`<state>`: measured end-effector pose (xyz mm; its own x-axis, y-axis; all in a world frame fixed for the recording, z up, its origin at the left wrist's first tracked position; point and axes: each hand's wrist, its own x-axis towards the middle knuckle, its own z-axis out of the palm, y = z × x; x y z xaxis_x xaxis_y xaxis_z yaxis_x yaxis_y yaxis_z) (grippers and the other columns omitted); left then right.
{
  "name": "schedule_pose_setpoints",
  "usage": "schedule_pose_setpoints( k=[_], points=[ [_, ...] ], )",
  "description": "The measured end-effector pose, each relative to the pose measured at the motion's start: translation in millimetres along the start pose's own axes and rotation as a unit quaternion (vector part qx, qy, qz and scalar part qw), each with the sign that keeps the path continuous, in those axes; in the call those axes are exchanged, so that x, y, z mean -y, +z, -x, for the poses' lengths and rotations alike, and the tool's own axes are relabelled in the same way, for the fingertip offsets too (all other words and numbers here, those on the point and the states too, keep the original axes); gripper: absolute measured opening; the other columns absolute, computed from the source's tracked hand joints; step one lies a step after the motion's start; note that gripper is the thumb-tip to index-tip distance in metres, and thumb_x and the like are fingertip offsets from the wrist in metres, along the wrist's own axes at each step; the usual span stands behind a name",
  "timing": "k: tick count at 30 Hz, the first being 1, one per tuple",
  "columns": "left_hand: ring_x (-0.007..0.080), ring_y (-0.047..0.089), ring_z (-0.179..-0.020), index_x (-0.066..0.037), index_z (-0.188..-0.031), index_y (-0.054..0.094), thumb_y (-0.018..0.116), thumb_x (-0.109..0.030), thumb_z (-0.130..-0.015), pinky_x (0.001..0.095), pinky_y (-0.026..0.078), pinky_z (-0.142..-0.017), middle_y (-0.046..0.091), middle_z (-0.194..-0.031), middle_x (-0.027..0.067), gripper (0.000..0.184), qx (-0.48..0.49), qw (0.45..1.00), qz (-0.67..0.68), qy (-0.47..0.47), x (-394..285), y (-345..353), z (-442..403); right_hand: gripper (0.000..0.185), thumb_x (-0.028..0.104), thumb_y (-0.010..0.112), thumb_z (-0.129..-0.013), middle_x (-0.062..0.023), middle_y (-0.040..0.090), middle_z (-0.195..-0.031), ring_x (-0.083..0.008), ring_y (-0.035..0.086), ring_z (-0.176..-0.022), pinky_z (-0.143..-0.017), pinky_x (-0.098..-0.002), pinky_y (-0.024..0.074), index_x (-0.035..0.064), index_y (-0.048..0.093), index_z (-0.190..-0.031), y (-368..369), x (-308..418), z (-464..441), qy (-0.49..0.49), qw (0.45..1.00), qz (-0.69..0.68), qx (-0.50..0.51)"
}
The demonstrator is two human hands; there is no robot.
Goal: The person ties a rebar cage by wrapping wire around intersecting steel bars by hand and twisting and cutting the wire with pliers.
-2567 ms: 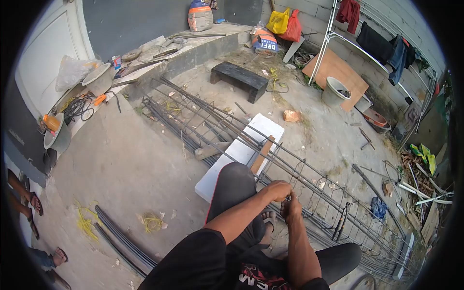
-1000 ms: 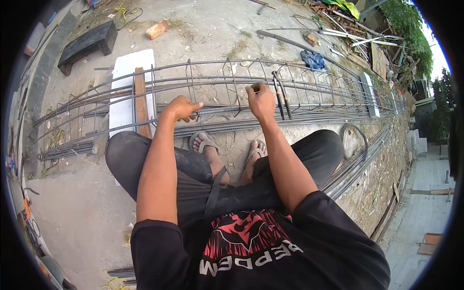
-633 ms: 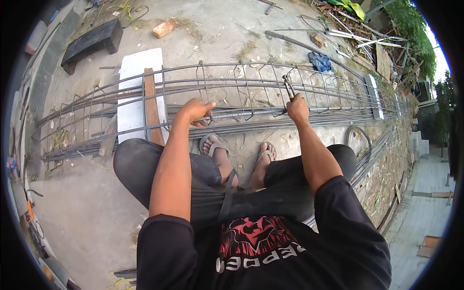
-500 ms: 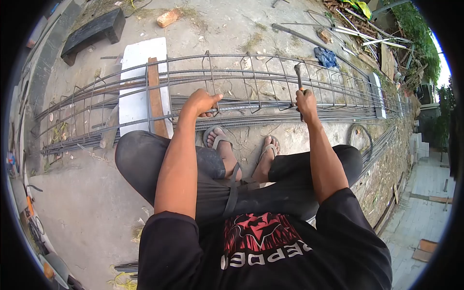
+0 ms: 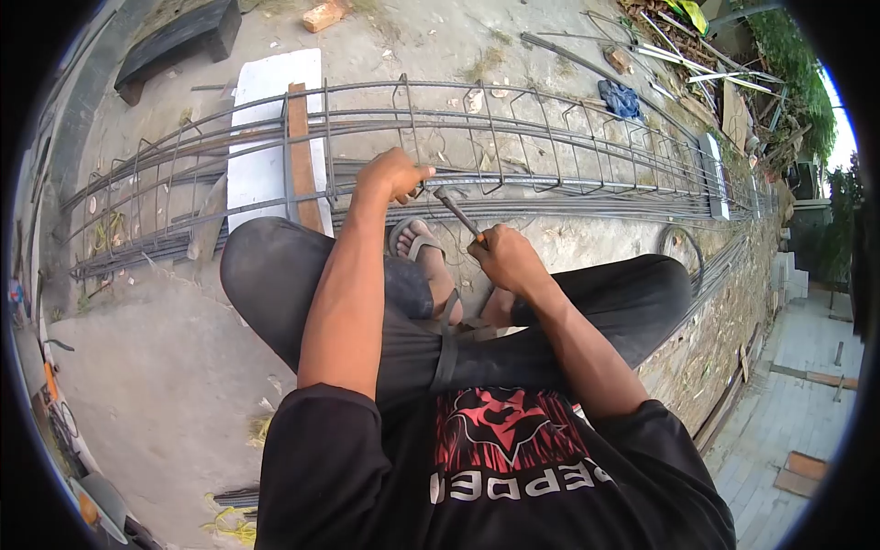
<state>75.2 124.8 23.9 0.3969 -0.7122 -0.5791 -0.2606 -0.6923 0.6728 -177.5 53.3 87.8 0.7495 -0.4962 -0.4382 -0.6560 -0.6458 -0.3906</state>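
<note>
A long rebar cage (image 5: 550,142) of ribbed bars and square stirrups lies across the ground before my knees. My left hand (image 5: 394,176) is closed at the cage's near bar, its thumb pointing right; what its fingers pinch is too small to make out. Just to the right, my right hand (image 5: 507,259) is wrapped round the handles of the pincers (image 5: 458,213). The pincers' dark head points up and left, close to my left hand and the near bar. Orange shows on the handle beside my fingers.
A white board (image 5: 261,137) and a wooden strip (image 5: 301,165) lie under the cage's left part. A black bench (image 5: 179,46) stands at the upper left, a brick (image 5: 323,16) beyond the cage. Blue cloth (image 5: 621,98) and loose pipes lie at the upper right.
My right hand took hold of the pincers lying on the cage at the right, lifted them and brought them left beside my left hand. My left hand stayed closed at the near bar.
</note>
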Motion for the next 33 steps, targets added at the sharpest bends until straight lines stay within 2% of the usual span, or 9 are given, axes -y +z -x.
schedule_pose_setpoints(
  k=[12,15,17,18,20,22,24,29,33],
  points=[
    [0.0312,0.078,-0.075,0.012,-0.096,0.075,0.073,-0.044,-0.097,0.0428,0.060,-0.065,0.076,-0.083,0.0226,0.055,-0.012,1.000,-0.007,0.012,8.9,4.0,-14.4,0.037,0.031,0.066,-0.096,-0.0270,0.072,-0.094,-0.0452,0.069,-0.098,-0.084,-0.0539,0.0535,-0.0061,0.071,-0.099,21.2,-3.3,-15.9,-0.121,0.985,0.115,-0.049],
    [0.0307,0.078,-0.073,0.014,-0.096,0.074,0.073,-0.043,-0.097,0.0417,0.060,-0.063,0.076,-0.081,0.0235,0.057,-0.013,1.000,0.012,0.015,9.9,5.0,-16.1,0.038,0.030,0.067,-0.098,-0.0253,0.070,-0.085,-0.0410,0.072,-0.084,-0.075,-0.0500,0.0559,-0.0078,0.065,-0.099,27.4,-1.4,-14.8,-0.144,0.974,0.142,-0.099],
    [0.0303,0.078,-0.072,0.015,-0.096,0.074,0.073,-0.043,-0.098,0.0412,0.060,-0.061,0.075,-0.080,0.0231,0.058,-0.012,1.000,0.010,0.022,9.8,5.2,-16.4,0.040,0.028,0.076,-0.093,-0.0241,0.071,-0.084,-0.0409,0.073,-0.081,-0.073,-0.0445,0.0588,-0.0086,0.064,-0.103,27.0,3.3,-13.0,-0.041,0.993,-0.090,-0.058],
    [0.0299,0.078,-0.072,0.016,-0.095,0.073,0.073,-0.042,-0.098,0.0406,0.060,-0.060,0.074,-0.078,0.0226,0.058,-0.016,0.999,0.010,0.028,9.6,3.4,-14.6,0.040,0.028,0.076,-0.093,-0.0241,0.071,-0.084,-0.0409,0.073,-0.081,-0.073,-0.0445,0.0588,-0.0086,0.064,-0.103,25.2,5.4,-13.7,-0.043,0.993,-0.091,-0.055],
    [0.0296,0.077,-0.071,0.017,-0.095,0.072,0.073,-0.042,-0.098,0.0404,0.060,-0.059,0.073,-0.077,0.0222,0.058,-0.019,0.999,0.025,0.024,7.6,2.3,-10.3,0.045,0.024,0.084,-0.087,-0.0194,0.071,-0.080,-0.0331,0.072,-0.068,-0.065,-0.0413,0.0575,-0.0088,0.061,-0.106,19.8,8.1,-15.4,0.060,0.861,-0.468,0.189],
    [0.0292,0.077,-0.070,0.017,-0.095,0.072,0.073,-0.041,-0.098,0.0402,0.060,-0.058,0.073,-0.076,0.0219,0.058,-0.020,0.999,0.040,0.023,5.8,1.7,-6.4,0.057,0.022,0.089,-0.082,-0.0158,0.070,-0.080,-0.0263,0.069,-0.062,-0.059,-0.0377,0.0558,-0.0099,0.056,-0.117,10.2,11.3,-13.0,0.068,0.855,-0.469,0.211],
    [0.0287,0.078,-0.071,0.018,-0.096,0.071,0.072,-0.039,-0.099,0.0393,0.060,-0.058,0.072,-0.077,0.0222,0.057,-0.006,0.998,0.063,0.022,3.4,1.2,-5.2,0.058,0.025,0.088,-0.081,-0.0149,0.068,-0.081,-0.0283,0.071,-0.072,-0.065,-0.0403,0.0564,-0.0054,0.054,-0.118,2.4,14.0,-8.0,0.025,0.985,-0.164,0.049],
    [0.0289,0.078,-0.074,0.018,-0.099,0.071,0.073,-0.038,-0.098,0.0388,0.062,-0.060,0.074,-0.085,0.0238,0.056,-0.006,0.998,0.053,0.019,8.9,2.5,-12.9,0.046,0.025,0.071,-0.090,-0.0200,0.068,-0.098,-0.0429,0.071,-0.086,-0.079,-0.0499,0.0572,-0.0021,0.057,-0.125,17.8,10.8,14.3,-0.131,0.952,0.140,-0.240],
    [0.0299,0.078,-0.075,0.019,-0.101,0.070,0.074,-0.037,-0.098,0.0394,0.062,-0.061,0.074,-0.090,0.0246,0.056,0.007,0.996,0.092,0.021,11.6,4.7,-14.6,0.027,0.024,0.064,-0.097,-0.0189,0.069,-0.085,-0.0412,0.071,-0.076,-0.067,-0.0506,0.0577,-0.0033,0.063,-0.100,23.0,1.5,5.9,-0.116,0.986,0.050,-0.105]
  ],
)
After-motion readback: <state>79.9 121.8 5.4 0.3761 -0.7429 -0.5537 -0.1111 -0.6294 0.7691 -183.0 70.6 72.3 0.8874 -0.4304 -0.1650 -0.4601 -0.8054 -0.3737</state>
